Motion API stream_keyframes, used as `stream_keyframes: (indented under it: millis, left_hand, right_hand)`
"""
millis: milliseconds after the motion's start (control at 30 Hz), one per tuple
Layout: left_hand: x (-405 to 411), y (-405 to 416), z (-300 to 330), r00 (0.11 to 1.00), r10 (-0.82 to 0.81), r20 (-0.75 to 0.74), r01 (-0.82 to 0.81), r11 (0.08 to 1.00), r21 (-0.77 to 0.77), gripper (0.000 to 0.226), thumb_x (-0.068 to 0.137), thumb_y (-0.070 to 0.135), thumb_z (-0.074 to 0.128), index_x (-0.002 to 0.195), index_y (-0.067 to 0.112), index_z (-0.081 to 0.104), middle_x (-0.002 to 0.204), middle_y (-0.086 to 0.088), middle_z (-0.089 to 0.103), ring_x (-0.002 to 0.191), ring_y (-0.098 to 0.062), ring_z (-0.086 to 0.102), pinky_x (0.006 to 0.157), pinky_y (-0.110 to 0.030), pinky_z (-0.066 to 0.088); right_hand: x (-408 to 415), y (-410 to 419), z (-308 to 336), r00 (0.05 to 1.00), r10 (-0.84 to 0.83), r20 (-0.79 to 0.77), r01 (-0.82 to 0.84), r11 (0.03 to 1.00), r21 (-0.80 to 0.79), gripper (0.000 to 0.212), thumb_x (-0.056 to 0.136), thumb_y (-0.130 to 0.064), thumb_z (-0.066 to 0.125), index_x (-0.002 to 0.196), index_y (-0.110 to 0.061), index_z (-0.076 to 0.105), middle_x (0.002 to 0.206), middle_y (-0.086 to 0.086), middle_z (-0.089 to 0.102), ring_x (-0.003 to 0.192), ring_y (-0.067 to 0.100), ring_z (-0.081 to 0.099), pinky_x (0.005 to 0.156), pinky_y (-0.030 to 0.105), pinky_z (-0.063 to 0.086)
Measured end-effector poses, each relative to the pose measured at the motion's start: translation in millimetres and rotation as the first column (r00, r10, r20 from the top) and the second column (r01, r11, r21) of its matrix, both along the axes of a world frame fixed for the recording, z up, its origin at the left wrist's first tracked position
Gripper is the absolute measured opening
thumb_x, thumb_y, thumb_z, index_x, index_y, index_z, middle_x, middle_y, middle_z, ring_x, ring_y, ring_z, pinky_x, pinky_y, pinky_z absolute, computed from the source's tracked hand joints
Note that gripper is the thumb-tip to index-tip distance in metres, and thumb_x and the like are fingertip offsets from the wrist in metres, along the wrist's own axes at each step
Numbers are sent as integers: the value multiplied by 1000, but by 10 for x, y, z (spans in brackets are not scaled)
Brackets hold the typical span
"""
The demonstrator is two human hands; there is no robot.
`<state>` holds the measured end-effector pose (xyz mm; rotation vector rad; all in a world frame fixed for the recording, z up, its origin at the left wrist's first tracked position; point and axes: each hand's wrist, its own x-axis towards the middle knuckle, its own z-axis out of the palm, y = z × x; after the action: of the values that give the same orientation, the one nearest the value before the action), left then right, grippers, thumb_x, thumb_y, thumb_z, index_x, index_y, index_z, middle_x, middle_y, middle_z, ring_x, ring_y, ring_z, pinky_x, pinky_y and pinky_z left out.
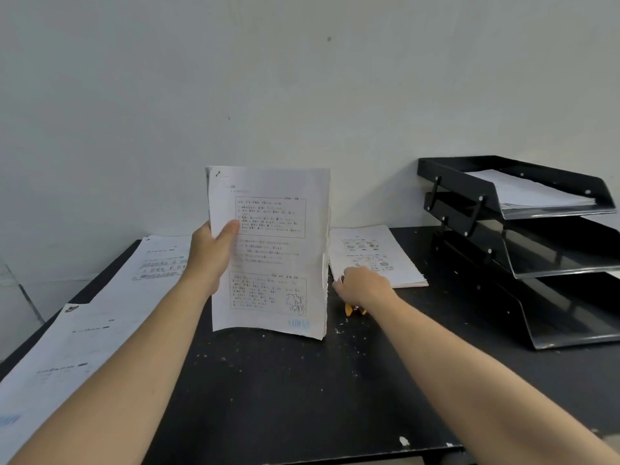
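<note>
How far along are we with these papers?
Done: papers lie in the top tray. In hand: the left hand holds a stack upright; the right hand is down at a yellow item. Left: loose sheets at the left and a booklet behind the right hand.

We cannot read the print on the paper stack (268, 250); it is too blurred. Behind it hide the fingers of our left hand (211, 253), only the thumb showing. Our right hand (362, 286) covers most of a small yellow thing (349, 309), so we cannot tell what it is or whether we grip it. The tray rack (503, 297) runs off the right edge, the loose sheets (67, 364) off the left.
</note>
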<state>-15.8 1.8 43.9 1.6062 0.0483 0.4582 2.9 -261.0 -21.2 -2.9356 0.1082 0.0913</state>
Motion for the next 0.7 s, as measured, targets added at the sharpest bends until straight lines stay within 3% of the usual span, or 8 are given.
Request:
stream_keyframes:
  millis: [67,200,300,333,400,467,567,700]
  left_hand:
    - [16,4,-13,1000,-7,-7,7,1000,4,22,104,29,55,123,20,62,102,13,67,92,-4,62,74,-22,48]
    - [34,-4,-25,1000,-26,-16,25,1000,-12,21,104,28,56,122,20,63,105,12,68,96,-6,63,75,-23,49]
    - [49,-25,-18,999,-28,-22,28,999,-30,16,104,28,56,118,22,63,105,11,69,97,-9,64,80,-28,51]
    - [56,-34,-1,999,-30,-27,29,999,-39,16,104,28,56,117,22,63,105,11,69,98,-10,65,82,-30,51]
    - [67,-64,37,998,-39,-48,36,996,-78,15,104,28,57,116,22,64,107,8,71,101,-15,67,85,-34,54]
    - [69,-117,84,995,-54,-86,43,990,-132,19,103,30,58,117,21,65,112,3,72,105,-22,68,92,-43,55]
    - [88,-228,146,991,-68,-118,45,981,-191,19,102,32,59,116,22,66,113,0,72,108,-26,68,95,-48,55]
    - [47,-414,204,972,-183,-146,153,969,-193,17,101,30,61,117,26,65,109,7,71,102,-17,67,85,-37,53]
  right_hand:
    - [5,-2,-71,1000,2,-16,-4,997,-75,45,102,-50,45,126,-14,60,122,7,63,104,30,65,76,36,44]
    - [-15,13,-79,1000,-30,0,29,994,-102,58,99,-63,46,123,-12,63,106,5,60,93,27,61,73,36,43]
    - [-15,14,79,989,-87,118,53,962,267,82,98,-76,23,131,-11,61,122,11,66,111,31,63,87,40,46]
    - [-11,9,167,990,-82,117,9,854,519,91,95,-82,16,133,-12,61,125,11,67,117,31,63,96,44,48]
    - [0,-31,329,997,72,28,-55,417,907,99,90,-86,10,137,-15,60,128,8,69,122,29,64,110,54,45]
    - [-63,-94,461,949,316,-17,-11,87,996,90,92,-82,21,146,-17,55,135,5,69,129,28,63,114,53,44]
    - [-193,-171,556,919,394,-5,-63,160,985,56,99,-38,62,147,-13,51,135,6,70,123,27,68,107,50,53]
    - [-181,-362,609,974,220,52,-119,303,945,44,99,-10,67,141,-8,55,125,9,74,109,26,75,90,43,63]
